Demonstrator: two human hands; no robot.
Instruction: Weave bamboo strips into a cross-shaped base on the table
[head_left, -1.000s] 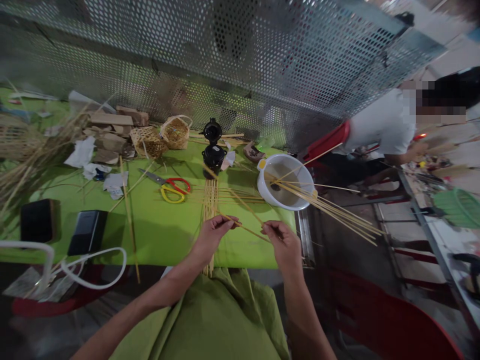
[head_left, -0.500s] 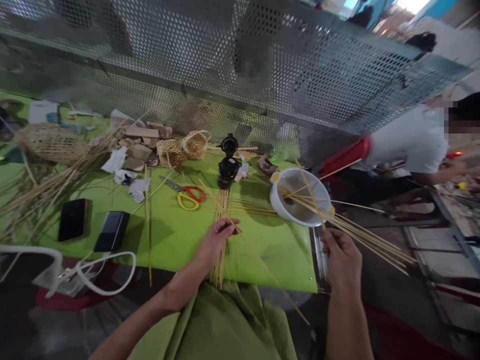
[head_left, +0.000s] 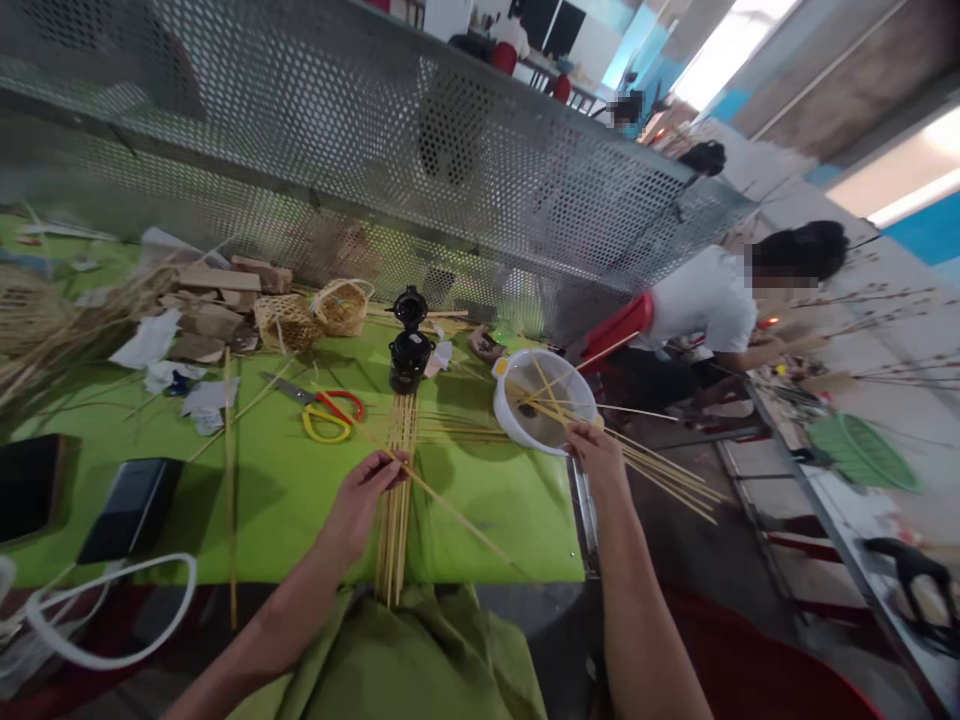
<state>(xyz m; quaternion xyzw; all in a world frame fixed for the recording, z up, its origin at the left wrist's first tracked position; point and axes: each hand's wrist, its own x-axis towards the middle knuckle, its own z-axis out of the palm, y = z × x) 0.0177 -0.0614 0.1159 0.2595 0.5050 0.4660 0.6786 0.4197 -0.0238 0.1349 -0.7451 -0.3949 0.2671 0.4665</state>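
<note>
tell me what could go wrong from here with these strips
The long strip in the left hand appears to cross the scissors, so it might snag there if pulled. The white bowl stands near the right edge of the table, with strips jutting over its rim; the right hand, close to that rim, could knock it and perhaps spill its liquid. The black container stands at the lengthwise strips' far ends and might topple if they are tugged.

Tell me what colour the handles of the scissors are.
The scissors have one red handle and one yellow handle, seen best in the head view.
</note>
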